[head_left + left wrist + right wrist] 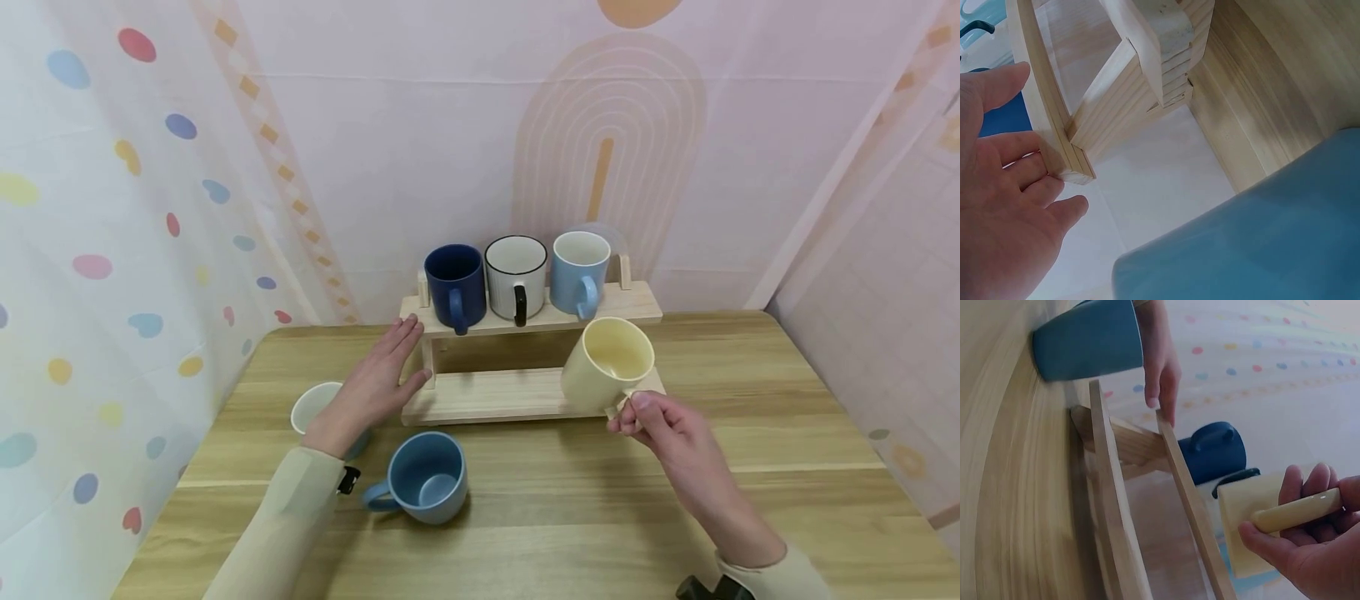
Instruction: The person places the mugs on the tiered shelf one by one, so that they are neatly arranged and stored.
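Note:
My right hand (678,437) pinches the handle of a pale yellow mug (588,377), which is tilted in front of the right part of a two-tier wooden rack (495,396). In the right wrist view, thumb and fingers close round that handle (1297,511). At the rack's left end, my left hand (371,383) has its fingers extended; the left wrist view shows them touching the end of the upper shelf (1060,150). Along that shelf stand a dark blue mug (468,292), a white mug (504,287) with black rim and handle, and a light blue mug (570,283).
A grey-blue mug (446,500) stands on the wooden table (555,533) before the rack, its handle pointing left. Partly hidden by my left forearm is another mug (306,408) with a white inside. A patterned curtain (420,150) hangs behind the table.

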